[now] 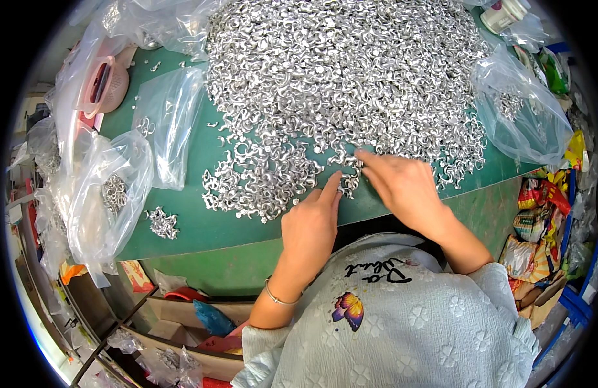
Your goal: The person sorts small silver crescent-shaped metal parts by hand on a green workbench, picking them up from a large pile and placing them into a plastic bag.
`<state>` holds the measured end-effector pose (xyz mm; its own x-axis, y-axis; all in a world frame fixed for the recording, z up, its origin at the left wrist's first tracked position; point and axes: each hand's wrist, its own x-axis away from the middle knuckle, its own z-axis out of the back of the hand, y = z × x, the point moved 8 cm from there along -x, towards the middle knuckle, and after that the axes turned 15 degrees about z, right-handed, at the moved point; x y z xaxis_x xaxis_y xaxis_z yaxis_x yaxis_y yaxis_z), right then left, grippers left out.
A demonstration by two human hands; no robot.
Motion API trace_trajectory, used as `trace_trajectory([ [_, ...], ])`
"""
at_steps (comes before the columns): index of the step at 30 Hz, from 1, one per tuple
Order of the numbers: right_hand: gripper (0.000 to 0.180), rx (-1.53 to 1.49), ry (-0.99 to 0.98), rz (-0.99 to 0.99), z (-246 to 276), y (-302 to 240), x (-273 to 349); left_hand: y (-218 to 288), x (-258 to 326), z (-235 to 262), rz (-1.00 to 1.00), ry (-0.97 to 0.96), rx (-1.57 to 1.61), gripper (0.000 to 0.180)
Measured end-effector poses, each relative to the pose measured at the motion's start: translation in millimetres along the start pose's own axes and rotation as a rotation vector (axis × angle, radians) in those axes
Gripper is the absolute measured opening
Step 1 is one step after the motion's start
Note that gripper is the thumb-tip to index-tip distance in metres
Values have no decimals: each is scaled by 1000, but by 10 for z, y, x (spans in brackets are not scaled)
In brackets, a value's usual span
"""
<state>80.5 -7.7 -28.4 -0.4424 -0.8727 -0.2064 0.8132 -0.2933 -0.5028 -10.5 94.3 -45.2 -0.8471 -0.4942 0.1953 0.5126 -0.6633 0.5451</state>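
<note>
On my left, a clear bag already holds some metal rings, and a small cluster lies loose beside it, so I judge only a little is sorted. My left hand presses one finger on rings at the heap's near edge, gripping nothing; my right hand lies flat, fingers spread, picking there. The big heap remains, covering most of the green counter. Another bag lies right; wrappers crowd the floor beyond.
</note>
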Motion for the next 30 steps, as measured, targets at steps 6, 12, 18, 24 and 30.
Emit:
trace_trajectory([
  [6, 21, -77, -84, 77, -44, -99, 57, -100, 18, 86, 63, 32, 65, 19],
  [12, 15, -88, 102, -48, 134, 130, 16, -97, 16, 82, 52, -29, 513, 17],
  [18, 33, -1190, 172, -400, -106, 352, 155, -192, 90, -215, 381, -504, 1181, 24],
  [24, 37, -1383, 222, -368, -112, 336, 197, -226, 111, -267, 455, -565, 1212, 24],
  [30, 30, -1334, 243, -368, 7, 352, 245, -197, 166, -304, 515, -647, 1298, 23],
])
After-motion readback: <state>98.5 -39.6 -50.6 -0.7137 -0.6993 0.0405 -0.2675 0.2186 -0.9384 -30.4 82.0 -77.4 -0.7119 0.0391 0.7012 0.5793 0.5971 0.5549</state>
